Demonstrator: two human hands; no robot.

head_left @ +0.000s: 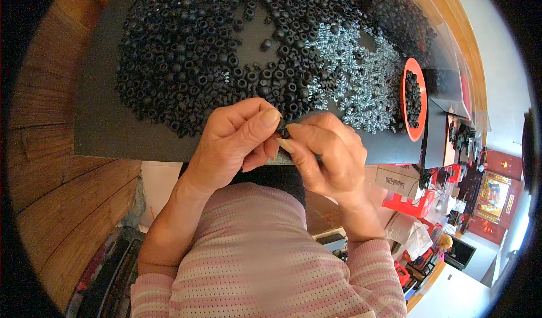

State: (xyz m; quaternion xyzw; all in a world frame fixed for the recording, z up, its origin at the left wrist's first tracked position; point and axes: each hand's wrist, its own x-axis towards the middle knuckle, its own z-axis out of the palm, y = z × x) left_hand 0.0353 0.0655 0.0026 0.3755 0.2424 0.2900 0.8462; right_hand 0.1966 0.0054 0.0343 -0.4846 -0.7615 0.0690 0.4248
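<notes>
My left hand (226, 140) and my right hand (333, 151) meet at the near edge of a dark work surface (99, 123). Both are closed, thumb and fingertips pinching a small black plastic part (284, 130) between them. The fingers cover most of that part, so its exact shape is hidden. Just beyond the hands spreads a large heap of black, rounded plastic pieces with round holes (169, 58), mixed with smaller black bits. To the right of it lies a pile of small silvery metal springs (355, 64).
An orange-red oval dish (415, 133) with small black pieces stands at the right of the surface. A clear upright panel (446, 53) borders the far right side. Wooden boards (42, 109) run along the left. Below right are a cardboard box (395, 181) and a red stool (415, 205).
</notes>
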